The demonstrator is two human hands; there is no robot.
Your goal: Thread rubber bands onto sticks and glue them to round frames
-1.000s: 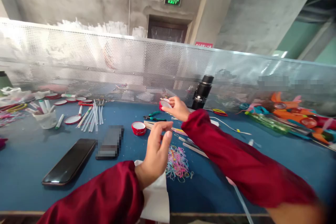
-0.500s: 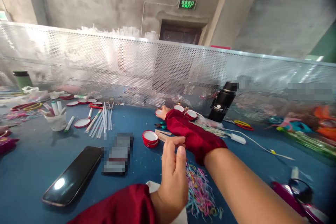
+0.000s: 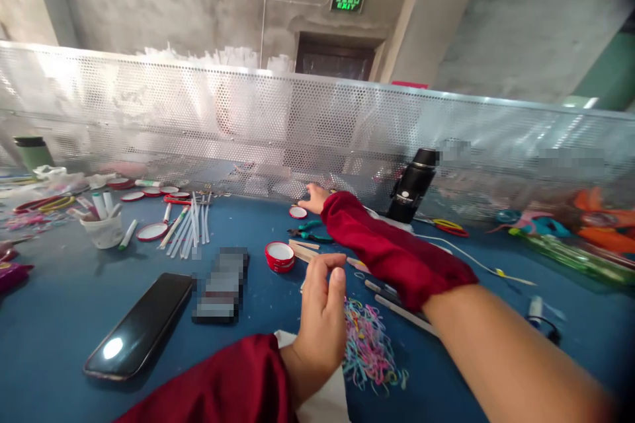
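My right hand point(image 3: 316, 198) reaches far across the table, fingers apart and with nothing visible in them. Just below its fingertips lies a small round white disc with a red rim point(image 3: 297, 212). Teal-handled pliers point(image 3: 312, 231) rest below my right sleeve. Nearer to me, my left hand point(image 3: 321, 324) is raised with its palm turned to the right, fingers bent forward and thumb up, holding nothing. Beyond it stand stacked red-rimmed discs point(image 3: 280, 256) and flat wooden sticks point(image 3: 301, 249). White paper point(image 3: 327, 403) lies under the left wrist, beside a heap of coloured thread scraps point(image 3: 370, 347).
Two phones, one black point(image 3: 141, 324) and one blurred point(image 3: 221, 284), lie to the left. Behind them are a cup of markers point(image 3: 102, 228) and translucent glue sticks point(image 3: 191, 231). A black flask point(image 3: 413, 185) stands by the perforated metal screen point(image 3: 238, 125); a white cable point(image 3: 476, 258) runs to the right.
My right hand has come off the small red-rimmed disc and shifted slightly up and right; the disc now lies uncovered. My right forearm swung right, revealing pens. The left hand stays nearly still.
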